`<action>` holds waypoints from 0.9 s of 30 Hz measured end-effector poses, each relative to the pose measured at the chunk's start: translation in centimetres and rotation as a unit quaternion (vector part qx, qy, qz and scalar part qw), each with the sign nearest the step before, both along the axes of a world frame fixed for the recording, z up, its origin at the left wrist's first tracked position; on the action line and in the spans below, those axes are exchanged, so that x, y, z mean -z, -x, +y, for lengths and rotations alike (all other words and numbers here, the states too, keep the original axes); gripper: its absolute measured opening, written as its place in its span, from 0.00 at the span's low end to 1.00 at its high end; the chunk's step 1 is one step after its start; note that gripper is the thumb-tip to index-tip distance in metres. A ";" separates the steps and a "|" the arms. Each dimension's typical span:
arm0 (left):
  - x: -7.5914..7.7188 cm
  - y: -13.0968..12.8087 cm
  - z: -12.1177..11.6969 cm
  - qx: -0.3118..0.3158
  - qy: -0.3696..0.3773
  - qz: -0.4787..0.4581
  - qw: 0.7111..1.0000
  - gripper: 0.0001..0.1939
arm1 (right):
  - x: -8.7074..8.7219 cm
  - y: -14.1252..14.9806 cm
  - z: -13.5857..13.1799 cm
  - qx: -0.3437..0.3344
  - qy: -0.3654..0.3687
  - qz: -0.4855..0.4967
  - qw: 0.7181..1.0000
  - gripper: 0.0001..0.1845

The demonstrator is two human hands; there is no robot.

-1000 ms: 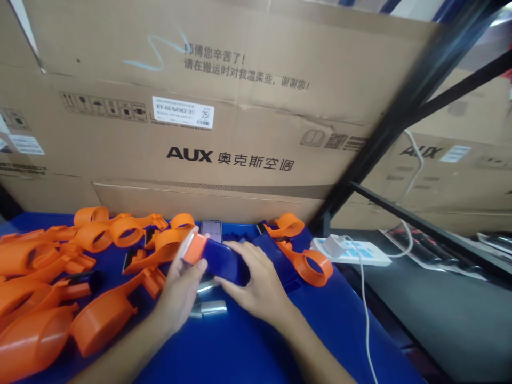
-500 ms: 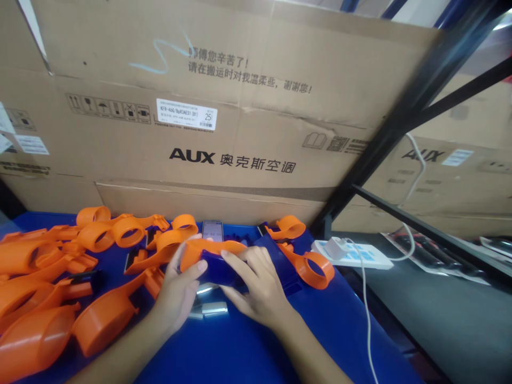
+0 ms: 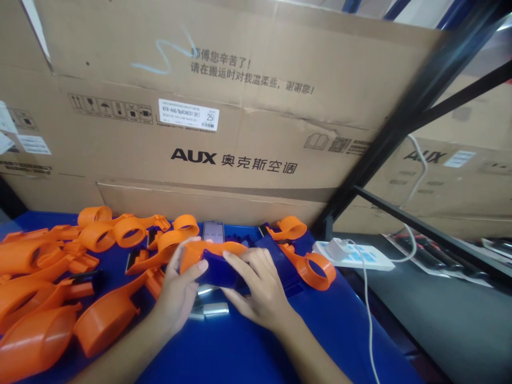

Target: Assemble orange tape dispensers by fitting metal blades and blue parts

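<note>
Both hands hold one piece between them, an orange plastic tape dispenser (image 3: 192,255) together with a dark blue plastic part (image 3: 219,269). My left hand (image 3: 178,290) grips its left end, thumb on the front near where orange meets blue. From the right, my right hand (image 3: 262,288) has its fingers on the top edge and its thumb underneath. The dispenser's orange band runs along the top, behind the blue part. Whether the two parts are joined I cannot tell. Just below the hands, shiny metal pieces (image 3: 216,310) lie on the blue table (image 3: 240,352).
Several orange tape dispensers (image 3: 106,322) crowd the left side. Another orange dispenser (image 3: 318,271) lies at the right beside flat blue pieces (image 3: 286,261). A phone (image 3: 213,230) stands at the back, before a large carton (image 3: 240,200). A white power strip (image 3: 360,258) with cable sits right.
The held piece has been turned so its orange band now lies along the top. My right fingers have shifted onto that upper edge. Between the last two frames the hands barely differ.
</note>
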State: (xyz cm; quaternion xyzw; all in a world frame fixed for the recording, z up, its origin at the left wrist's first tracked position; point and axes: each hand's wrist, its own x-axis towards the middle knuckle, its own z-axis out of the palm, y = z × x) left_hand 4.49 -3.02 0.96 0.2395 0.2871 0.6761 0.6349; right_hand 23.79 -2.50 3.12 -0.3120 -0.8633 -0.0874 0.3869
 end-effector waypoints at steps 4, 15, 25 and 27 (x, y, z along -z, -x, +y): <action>-0.1 0.0 -0.1 0.003 -0.013 0.000 1.000 0.30 | 0.0 0.1 -0.1 0.002 0.000 0.003 1.000 0.36; -0.3 -0.2 -0.2 0.009 0.005 -0.006 1.000 0.36 | 0.0 0.1 0.0 0.005 0.017 0.007 1.000 0.36; 0.1 -0.2 0.1 0.066 -0.019 -0.041 0.997 0.21 | -0.4 0.1 0.1 0.029 0.102 0.073 0.992 0.38; 0.1 -0.2 0.2 0.087 -0.026 -0.052 0.994 0.21 | -0.7 0.0 0.1 0.029 0.137 0.103 0.985 0.34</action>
